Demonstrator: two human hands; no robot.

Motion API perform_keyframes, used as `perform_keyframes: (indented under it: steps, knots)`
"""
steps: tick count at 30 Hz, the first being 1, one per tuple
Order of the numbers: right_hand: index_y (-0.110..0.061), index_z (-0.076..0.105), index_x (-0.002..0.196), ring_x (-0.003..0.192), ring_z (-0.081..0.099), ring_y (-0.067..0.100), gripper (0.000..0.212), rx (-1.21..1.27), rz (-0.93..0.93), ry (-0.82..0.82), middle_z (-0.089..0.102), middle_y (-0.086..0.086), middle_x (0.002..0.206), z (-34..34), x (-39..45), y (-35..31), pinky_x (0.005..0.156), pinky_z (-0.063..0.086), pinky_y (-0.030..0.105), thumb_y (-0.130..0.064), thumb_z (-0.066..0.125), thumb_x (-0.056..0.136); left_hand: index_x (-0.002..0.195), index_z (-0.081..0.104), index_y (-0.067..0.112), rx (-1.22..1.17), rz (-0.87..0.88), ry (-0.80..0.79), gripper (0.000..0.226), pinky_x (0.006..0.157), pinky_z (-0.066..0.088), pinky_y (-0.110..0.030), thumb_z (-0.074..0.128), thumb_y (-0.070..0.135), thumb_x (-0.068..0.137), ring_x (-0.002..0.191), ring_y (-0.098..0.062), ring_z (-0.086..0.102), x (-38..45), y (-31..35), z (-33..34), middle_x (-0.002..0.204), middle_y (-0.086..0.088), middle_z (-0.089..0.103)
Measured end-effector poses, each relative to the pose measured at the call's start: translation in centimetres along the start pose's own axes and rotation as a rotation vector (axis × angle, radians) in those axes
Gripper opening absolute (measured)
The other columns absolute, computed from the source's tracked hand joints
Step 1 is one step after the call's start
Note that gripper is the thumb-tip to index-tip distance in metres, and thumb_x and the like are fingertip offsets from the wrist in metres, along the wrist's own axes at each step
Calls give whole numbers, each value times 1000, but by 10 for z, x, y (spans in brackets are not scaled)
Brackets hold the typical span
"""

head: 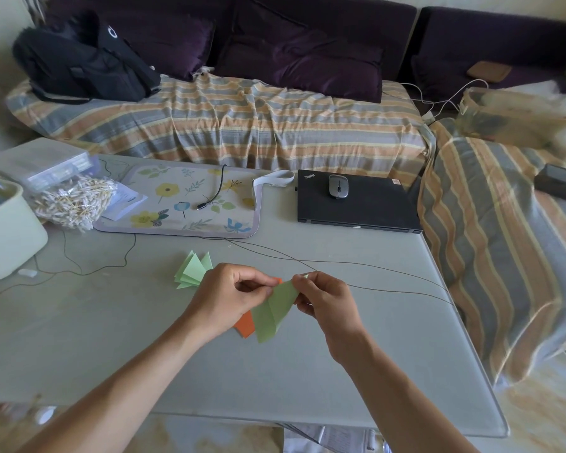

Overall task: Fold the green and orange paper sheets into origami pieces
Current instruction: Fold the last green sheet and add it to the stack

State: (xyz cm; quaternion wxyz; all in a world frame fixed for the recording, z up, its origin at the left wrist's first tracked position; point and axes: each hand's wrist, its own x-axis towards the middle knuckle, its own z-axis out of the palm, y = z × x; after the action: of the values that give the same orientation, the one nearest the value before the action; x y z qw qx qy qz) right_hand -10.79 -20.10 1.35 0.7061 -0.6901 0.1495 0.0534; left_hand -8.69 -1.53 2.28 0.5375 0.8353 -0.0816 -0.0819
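A folded green paper piece (273, 312) is held a little above the grey table (144, 338). My left hand (224, 299) pinches its upper left edge and my right hand (327, 299) pinches its top corner. Orange paper (245, 327) lies on the table under the green piece, mostly hidden by my left hand; one orange corner peeks out between my hands. A small pile of folded green triangular pieces (192, 271) lies on the table just left of my left hand.
A closed black laptop (373, 207) with a grey mouse (338, 186) sits at the back right. A floral mat (183, 201), a bag of cotton swabs (76, 201) and a pale container (4, 233) stand at the back left. Thin cables (324, 261) cross the table.
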Motion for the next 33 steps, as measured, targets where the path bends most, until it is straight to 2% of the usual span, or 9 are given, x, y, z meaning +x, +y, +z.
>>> perform_keyframes:
  steps: [3, 5, 7, 13, 17, 23, 28, 30, 33]
  knots:
    - [-4, 66, 80, 63, 57, 9, 21, -39, -9, -9, 63, -1, 65, 1, 0, 1, 74, 53, 27, -17, 65, 97, 88, 83, 25, 15, 23, 8, 12, 70, 48, -11, 82, 14, 84, 73, 6, 68, 0, 0, 2, 81, 20, 77]
    - [2, 66, 83, 63, 58, 9, 24, -65, -16, -15, 63, -1, 66, 1, 0, 2, 73, 54, 27, -17, 65, 97, 84, 82, 25, 5, 18, 12, 10, 71, 50, -14, 85, 16, 81, 73, 3, 70, 1, 0, 2, 80, 18, 77]
    - [7, 65, 87, 63, 58, 9, 26, -69, -18, -14, 63, -1, 66, 1, 1, 3, 73, 53, 26, -17, 65, 97, 84, 82, 26, -17, -9, 3, 9, 76, 55, -23, 86, 18, 80, 77, -7, 72, 2, -1, 1, 81, 13, 78]
    - [-5, 71, 82, 66, 58, 12, 22, -18, -3, -16, 65, 1, 70, 2, 0, 1, 76, 53, 31, -20, 64, 98, 86, 82, 23, -75, -58, -33, 5, 75, 49, -24, 84, 21, 82, 77, -10, 66, 3, -2, -2, 83, 1, 78]
    - [-3, 75, 91, 71, 61, 13, 25, 13, 4, -11, 69, 6, 77, 1, -1, 0, 78, 54, 30, -24, 63, 99, 88, 82, 22, -99, -60, -46, 6, 68, 46, -15, 83, 19, 83, 73, -4, 65, 2, -2, -2, 82, 3, 78]
    - [-7, 78, 91, 70, 64, 11, 26, 17, 13, 21, 73, 5, 77, 0, -1, 0, 78, 55, 30, -26, 64, 99, 95, 82, 22, -110, -83, -109, 9, 82, 52, -28, 80, 22, 86, 90, -21, 73, 3, -4, -2, 90, 2, 80]
    - [-4, 78, 96, 89, 76, 25, 25, 90, 28, -20, 79, 14, 91, 0, -2, 1, 87, 61, 36, -23, 62, 100, 92, 82, 14, -161, -165, -155, 8, 58, 53, -21, 75, 17, 91, 66, -9, 69, 1, -2, -2, 77, -1, 77]
    - [-1, 77, 100, 93, 76, 28, 26, 152, 61, -63, 78, 16, 95, -1, -3, -1, 85, 62, 34, -22, 61, 101, 90, 82, 17, -141, -177, -157, 8, 62, 58, -31, 75, 19, 92, 67, -10, 67, 2, -4, -1, 75, 0, 75]
    - [-2, 73, 103, 92, 76, 25, 23, 172, 119, -144, 78, 15, 100, -2, -4, -2, 82, 60, 31, -24, 64, 100, 88, 82, 21, -128, -194, -152, 9, 80, 58, -55, 76, 27, 90, 76, -18, 67, 4, -9, -1, 84, -10, 75]
